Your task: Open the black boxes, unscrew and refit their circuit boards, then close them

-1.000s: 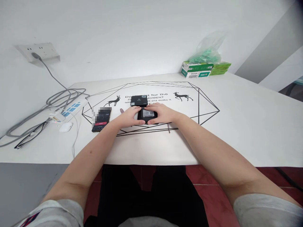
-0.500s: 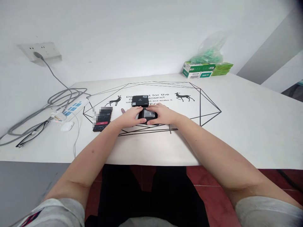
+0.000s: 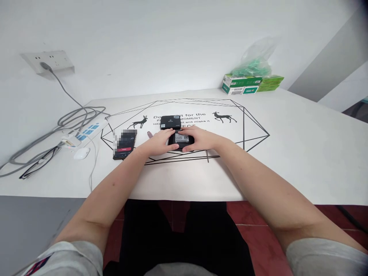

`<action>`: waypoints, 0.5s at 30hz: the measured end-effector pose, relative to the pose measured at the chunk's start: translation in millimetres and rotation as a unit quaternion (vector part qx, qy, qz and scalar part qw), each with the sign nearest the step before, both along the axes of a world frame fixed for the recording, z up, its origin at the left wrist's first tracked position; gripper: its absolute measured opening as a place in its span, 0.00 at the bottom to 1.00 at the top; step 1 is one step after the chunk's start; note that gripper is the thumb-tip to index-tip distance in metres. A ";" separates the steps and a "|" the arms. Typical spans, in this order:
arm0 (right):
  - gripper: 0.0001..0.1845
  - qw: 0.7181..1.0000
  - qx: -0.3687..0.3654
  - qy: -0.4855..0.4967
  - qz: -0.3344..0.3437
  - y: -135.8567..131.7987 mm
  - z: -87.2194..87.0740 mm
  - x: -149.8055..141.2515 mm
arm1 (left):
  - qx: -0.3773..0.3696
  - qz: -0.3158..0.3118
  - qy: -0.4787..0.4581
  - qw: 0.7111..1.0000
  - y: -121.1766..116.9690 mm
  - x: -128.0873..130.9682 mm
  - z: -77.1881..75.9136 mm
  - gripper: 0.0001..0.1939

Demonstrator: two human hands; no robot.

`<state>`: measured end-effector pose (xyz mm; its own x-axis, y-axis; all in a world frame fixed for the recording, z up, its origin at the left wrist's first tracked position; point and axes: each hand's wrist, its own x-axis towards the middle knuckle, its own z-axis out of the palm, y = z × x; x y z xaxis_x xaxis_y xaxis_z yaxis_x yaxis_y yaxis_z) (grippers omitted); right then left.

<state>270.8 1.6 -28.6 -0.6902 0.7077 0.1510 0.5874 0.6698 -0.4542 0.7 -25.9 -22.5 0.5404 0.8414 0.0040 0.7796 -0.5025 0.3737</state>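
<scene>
A flat black device (image 3: 181, 138) with a white printed label on top lies on the table between my hands. My left hand (image 3: 161, 142) grips its left side, the thumb along the near edge and the fingers at the far left corner. From the other side my right hand (image 3: 199, 138) is curled around the right edge, with its thumb at the front. Just beyond the device, touching or nearly touching it, is a black square box (image 3: 170, 122) with small stickers. My fingertips cover part of the device's edges.
To the left lie a phone (image 3: 125, 144), a white earbud case (image 3: 82, 153), a power strip (image 3: 87, 132) and coiled grey cable (image 3: 64, 122). A small purplish object (image 3: 150, 134) sits near my left fingers. A thin metal rod (image 3: 207, 156) lies beside my right wrist. Green boxes (image 3: 243, 82) stand at the back right.
My right hand has shifted slightly to the right along the device's edge, and a little more of the black surface shows. The left hand has hardly moved.
</scene>
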 end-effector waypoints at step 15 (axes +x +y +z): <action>0.59 0.999 -0.040 -0.012 -0.032 -2.8 2.2 11.4 | 0.005 -0.008 0.014 1.000 -3.4 -1.9 5.8 0.54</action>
<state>282.2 -1.2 -26.4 -0.6453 0.7600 0.0766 0.6397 0.5925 -0.4897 -1.2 -29.3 -16.7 0.5531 0.8331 -0.0028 0.7819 -0.5180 0.3468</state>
